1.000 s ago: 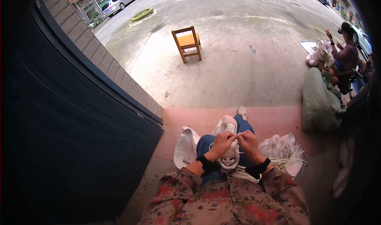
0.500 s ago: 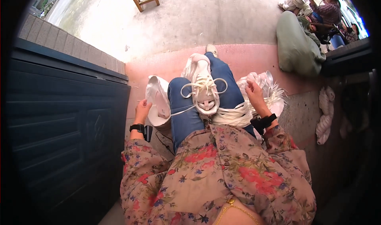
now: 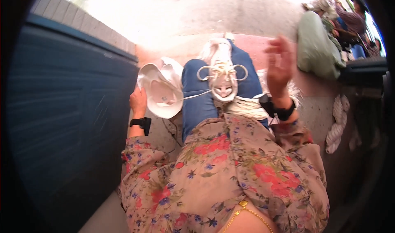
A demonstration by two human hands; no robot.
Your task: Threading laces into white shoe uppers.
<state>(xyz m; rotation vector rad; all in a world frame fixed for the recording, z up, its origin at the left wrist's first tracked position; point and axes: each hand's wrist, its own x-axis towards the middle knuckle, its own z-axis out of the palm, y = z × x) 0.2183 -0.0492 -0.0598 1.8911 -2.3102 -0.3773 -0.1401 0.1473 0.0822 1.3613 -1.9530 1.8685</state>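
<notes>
Head: L hand (image 3: 138,100) at 1 wht bag-like item (image 3: 161,94), 1 laced shoe (image 3: 222,70)

No wording, number, brand or sign can be read. The one spot that might be a label is a small blue-grey mark (image 3: 164,98) inside the white hollow piece (image 3: 154,107), below the middle of its inner face and a little toward its right edge. It is too small and blurred to make out, and whether it is print, a tag or only a stain cannot be told.
</notes>
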